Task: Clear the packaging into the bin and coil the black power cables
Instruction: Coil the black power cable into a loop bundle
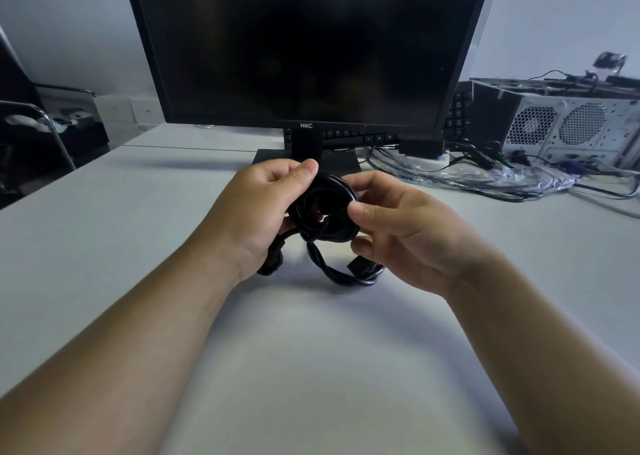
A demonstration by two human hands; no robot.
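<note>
the left hand (263,208), at nine o'clock of the bundle, has fingers and thumb curled round the thick black rubber power cable (325,212). the cable is wound into a small round coil and held just above the pale grey table (311,368), in front of the black flat monitor (304,39). one plug end (272,262) hangs at seven o'clock, below the wrist. at five o'clock a loose twisted tail (349,274) droops toward the table. the right hand (408,226), at three o'clock, pinches the coil's rim between thumb and forefinger. the step in hand looks like coiling, nearly finished. next, the tail likely needs wrapping or tucking in. the crumpled clear plastic packaging (491,177) lies at two o'clock, not yet binned; no bin shows.
</note>
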